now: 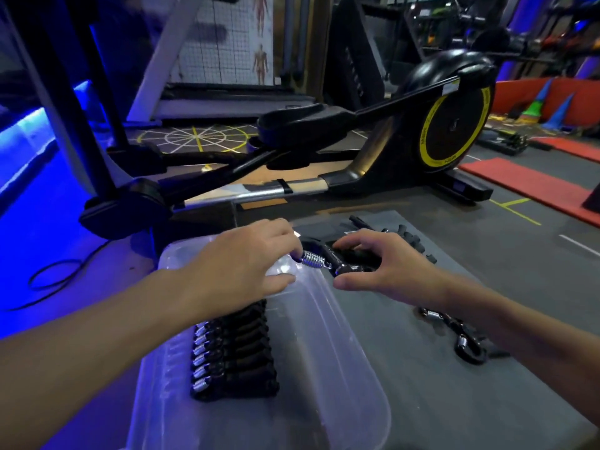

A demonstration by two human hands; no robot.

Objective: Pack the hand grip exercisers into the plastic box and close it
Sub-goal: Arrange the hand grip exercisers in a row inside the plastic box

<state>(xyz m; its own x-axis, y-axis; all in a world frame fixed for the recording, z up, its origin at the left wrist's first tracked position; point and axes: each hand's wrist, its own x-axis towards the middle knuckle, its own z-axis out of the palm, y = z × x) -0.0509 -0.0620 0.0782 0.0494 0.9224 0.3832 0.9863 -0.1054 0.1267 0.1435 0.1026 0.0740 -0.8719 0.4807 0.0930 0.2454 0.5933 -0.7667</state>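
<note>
A clear plastic box (pixel 328 339) stands open in front of me. Inside it, several black hand grip exercisers (pixel 237 355) with chrome springs lie packed in a row on the left side. Over the box's far right rim, both hands hold one exerciser (pixel 328 258). My left hand (pixel 246 264) pinches its spring end. My right hand (pixel 386 264) grips its black handles. One loose exerciser (pixel 454 336) lies on the grey mat to the right of the box, partly hidden by my right forearm. More black exercisers (pixel 412 238) lie beyond my right hand.
The box sits on a grey mat (pixel 487 401) on the floor. A black and yellow elliptical trainer (pixel 422 131) stands right behind the mat. A black cable (pixel 55 274) loops on the floor at left. Red mats (pixel 535 180) lie at far right.
</note>
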